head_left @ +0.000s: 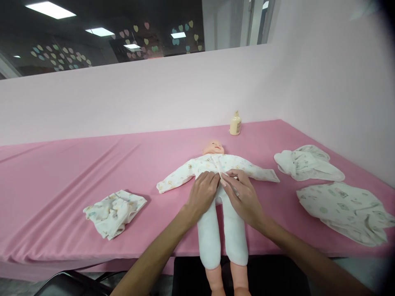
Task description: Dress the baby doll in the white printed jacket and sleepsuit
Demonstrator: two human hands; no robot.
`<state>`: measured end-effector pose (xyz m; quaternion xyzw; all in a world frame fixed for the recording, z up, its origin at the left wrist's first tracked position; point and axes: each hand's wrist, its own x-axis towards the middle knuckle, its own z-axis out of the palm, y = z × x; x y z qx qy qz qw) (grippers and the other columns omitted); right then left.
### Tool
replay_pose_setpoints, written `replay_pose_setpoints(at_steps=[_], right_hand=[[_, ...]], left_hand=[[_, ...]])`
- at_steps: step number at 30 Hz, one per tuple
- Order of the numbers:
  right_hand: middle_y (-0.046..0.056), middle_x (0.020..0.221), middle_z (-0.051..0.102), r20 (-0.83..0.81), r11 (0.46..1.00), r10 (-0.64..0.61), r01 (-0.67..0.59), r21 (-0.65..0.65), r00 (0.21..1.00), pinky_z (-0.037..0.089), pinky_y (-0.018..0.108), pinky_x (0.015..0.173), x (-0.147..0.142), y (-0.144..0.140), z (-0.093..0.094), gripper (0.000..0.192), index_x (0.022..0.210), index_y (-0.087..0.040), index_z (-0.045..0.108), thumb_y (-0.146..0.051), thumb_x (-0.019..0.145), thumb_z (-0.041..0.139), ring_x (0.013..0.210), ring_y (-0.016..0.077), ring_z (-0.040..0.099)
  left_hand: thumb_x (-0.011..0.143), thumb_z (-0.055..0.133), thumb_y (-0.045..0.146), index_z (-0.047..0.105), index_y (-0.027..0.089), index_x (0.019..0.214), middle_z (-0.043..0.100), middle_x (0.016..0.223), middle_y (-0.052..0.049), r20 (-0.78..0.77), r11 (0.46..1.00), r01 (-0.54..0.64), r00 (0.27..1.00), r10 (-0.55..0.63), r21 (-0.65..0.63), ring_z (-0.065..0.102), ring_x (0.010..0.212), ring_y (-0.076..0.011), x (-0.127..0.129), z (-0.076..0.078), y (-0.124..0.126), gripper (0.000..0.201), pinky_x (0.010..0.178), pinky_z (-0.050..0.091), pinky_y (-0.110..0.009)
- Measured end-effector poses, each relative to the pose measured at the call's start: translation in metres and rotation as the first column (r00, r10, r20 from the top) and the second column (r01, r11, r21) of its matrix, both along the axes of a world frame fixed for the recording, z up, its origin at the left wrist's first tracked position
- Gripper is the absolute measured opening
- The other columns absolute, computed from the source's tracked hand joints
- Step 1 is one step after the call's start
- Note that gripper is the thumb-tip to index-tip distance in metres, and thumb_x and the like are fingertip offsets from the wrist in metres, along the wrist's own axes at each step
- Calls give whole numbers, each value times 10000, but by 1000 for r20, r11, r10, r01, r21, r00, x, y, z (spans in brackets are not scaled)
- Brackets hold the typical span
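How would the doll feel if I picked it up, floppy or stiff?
The doll would probably bend softly, since its thighs look like stuffed white cloth. Its head and lower legs may be firmer, because they look smooth, like plastic. Its sleeves might flop, as no hands show at the cuffs.

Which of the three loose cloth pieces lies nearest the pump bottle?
The upper-right cloth is nearest the bottle. The lower-right cloth lies below it in the picture, and the left cloth is across on the doll's other side.
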<state>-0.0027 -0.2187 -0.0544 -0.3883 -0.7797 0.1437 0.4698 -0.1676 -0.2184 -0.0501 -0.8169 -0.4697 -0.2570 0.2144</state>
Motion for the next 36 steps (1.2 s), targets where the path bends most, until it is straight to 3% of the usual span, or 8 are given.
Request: replay_pose_setpoints(at_steps=[5,10,14,21,27,30,36], right_hand=[[61,1371,580,40,992,74,-78,98,996,436,446,1092,1,-2,-7,379,1341,-255,588,-243,1009,407,1291,222,509],[52,1405,569,21,993,94,-95,67,995,443,435,1104,-1,-3,-10,374,1323,-247,613,-246,1007,413,1307,212,517],[47,1397,578,-13,995,102,-102,8,995,459,394,1096,-3,-2,-9,356,1294,-239,638,-254,1004,432,1292,194,535],[48,1395,581,-3,994,113,-113,0,994,465,384,1095,-2,2,-14,364,1306,-237,634,-257,1001,436,1292,198,538],[48,1390,588,53,992,93,-97,83,994,470,402,1086,-5,5,-17,378,1315,-238,626,-216,993,429,1299,213,531],[40,1403,577,74,987,97,-106,118,992,459,420,1096,-5,5,-18,398,1338,-258,603,-203,990,418,1314,214,518],[57,1358,608,73,995,39,-46,93,997,483,424,1060,-3,4,-19,394,1357,-237,560,-237,988,422,1268,218,551]], left_hand=[[926,465,95,545,176,804,593,785,-33,55,1000,-7,998,8,-21,511,715,-175,-2,-4,4,167,666,391,-312],[905,440,65,537,180,762,575,734,-21,134,999,-5,991,12,-53,484,677,-161,-3,-8,7,208,638,364,-296],[917,413,72,544,175,745,564,695,-9,286,990,56,958,-17,-130,465,652,-142,-2,-3,7,239,616,345,-277],[884,455,156,570,172,702,548,660,16,534,875,201,842,75,-440,444,627,-118,-4,18,1,215,600,325,-262],[897,416,209,523,173,673,504,643,19,642,800,306,756,125,-516,423,608,-113,-8,23,2,251,566,303,-255],[937,408,265,466,177,665,450,627,30,672,790,315,723,160,-527,380,589,-105,-8,21,5,291,553,287,-255],[985,367,292,374,186,673,428,637,33,590,816,230,791,159,-530,369,611,-115,-5,19,7,329,599,293,-270]])
